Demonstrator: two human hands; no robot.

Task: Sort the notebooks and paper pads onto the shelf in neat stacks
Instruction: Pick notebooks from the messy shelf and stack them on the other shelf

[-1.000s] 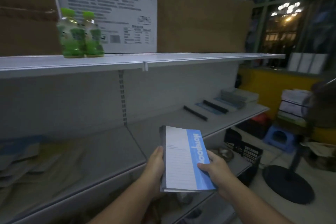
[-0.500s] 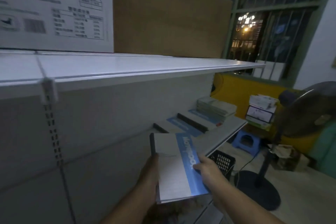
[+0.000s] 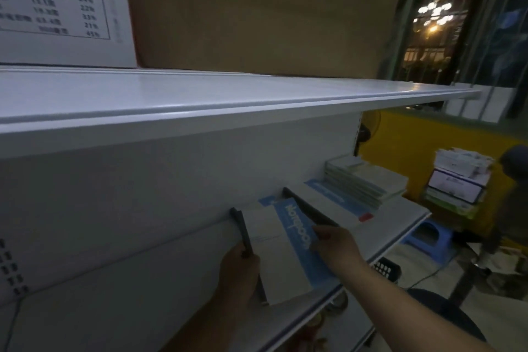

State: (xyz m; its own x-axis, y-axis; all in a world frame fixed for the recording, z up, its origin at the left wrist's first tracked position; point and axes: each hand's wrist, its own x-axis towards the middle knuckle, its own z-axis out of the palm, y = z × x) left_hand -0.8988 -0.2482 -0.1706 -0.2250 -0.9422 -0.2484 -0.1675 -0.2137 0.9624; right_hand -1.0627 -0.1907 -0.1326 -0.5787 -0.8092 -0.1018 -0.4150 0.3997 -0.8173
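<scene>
I hold a white notebook with a blue "Notebook" stripe and black spine (image 3: pixel 281 254) over the middle shelf (image 3: pixel 400 226). My left hand (image 3: pixel 238 274) grips its spine edge; my right hand (image 3: pixel 335 246) pinches its blue right edge. Just beyond it, two similar blue-and-white notebooks (image 3: pixel 334 203) lie flat on the shelf, one partly hidden by the held one. A stack of pale green pads (image 3: pixel 365 180) sits at the shelf's far right end.
The upper white shelf (image 3: pixel 200 103) overhangs close above, carrying a brown carton (image 3: pixel 257 11) and a white printed box (image 3: pixel 60 8). Right of the shelving stand a blue stool (image 3: pixel 428 237), a black basket (image 3: pixel 385 268), a fan base and a yellow counter with paper stacks (image 3: pixel 457 177).
I have moved right along the shelving and closer in. The held notebook has travelled toward the notebooks lying on the middle shelf and now overlaps the nearest one in view.
</scene>
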